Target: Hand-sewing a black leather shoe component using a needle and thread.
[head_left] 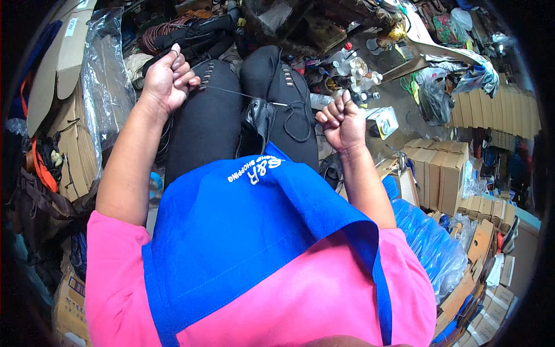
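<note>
Between my knees sits a black leather shoe point(258, 117), its opening facing up. My left hand point(169, 81) is closed in a fist up at the left and grips a dark thread point(228, 91), which runs taut to the shoe. My right hand point(342, 121) is also closed, on the other side of the shoe. The thread, pale for a short stretch beside the shoe, continues toward that fist; its end inside the fingers is hidden. A loose loop of dark cord point(296, 137) hangs over my right thigh.
Several small bottles point(357, 75) stand beyond my right hand. Stacked cardboard boxes point(433, 173) and blue plastic wrap point(425, 231) lie at the right. Cardboard sheets point(69, 127) and clear plastic point(107, 87) lean at the left, close to my left arm.
</note>
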{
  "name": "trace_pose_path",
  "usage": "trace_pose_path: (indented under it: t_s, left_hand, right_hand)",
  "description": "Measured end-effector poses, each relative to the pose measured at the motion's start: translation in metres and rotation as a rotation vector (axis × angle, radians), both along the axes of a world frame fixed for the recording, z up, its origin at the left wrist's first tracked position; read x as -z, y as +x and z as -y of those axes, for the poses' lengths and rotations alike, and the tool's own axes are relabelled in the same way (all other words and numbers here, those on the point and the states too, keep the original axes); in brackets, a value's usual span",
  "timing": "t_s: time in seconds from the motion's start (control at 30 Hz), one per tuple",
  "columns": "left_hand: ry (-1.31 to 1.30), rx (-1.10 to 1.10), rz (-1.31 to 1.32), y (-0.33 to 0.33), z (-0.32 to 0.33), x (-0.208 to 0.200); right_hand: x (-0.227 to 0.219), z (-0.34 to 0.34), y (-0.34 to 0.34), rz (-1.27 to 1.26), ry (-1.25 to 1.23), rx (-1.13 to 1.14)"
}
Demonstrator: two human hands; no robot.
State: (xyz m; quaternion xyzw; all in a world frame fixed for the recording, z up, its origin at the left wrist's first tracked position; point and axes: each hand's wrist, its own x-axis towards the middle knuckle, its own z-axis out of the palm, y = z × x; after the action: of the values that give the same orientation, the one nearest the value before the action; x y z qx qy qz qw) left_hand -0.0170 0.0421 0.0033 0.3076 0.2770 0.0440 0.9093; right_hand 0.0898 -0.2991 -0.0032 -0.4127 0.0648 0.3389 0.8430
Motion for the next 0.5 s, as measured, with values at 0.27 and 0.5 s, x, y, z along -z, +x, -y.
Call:
trace_pose_path:
  t_s: [0.27, 0.5]
  left_hand:
    - [0.831, 0.53, -0.219, -0.041, -0.073, 0.002]
    - [1.702, -0.095, -0.25, -0.099, -0.071, -0.01]
  right_hand:
    - [0.02, 0.065, 0.033, 0.344, -0.536, -0.255]
    - [-0.013, 0.034, 0.061, 1.063, -1.097, -0.369]
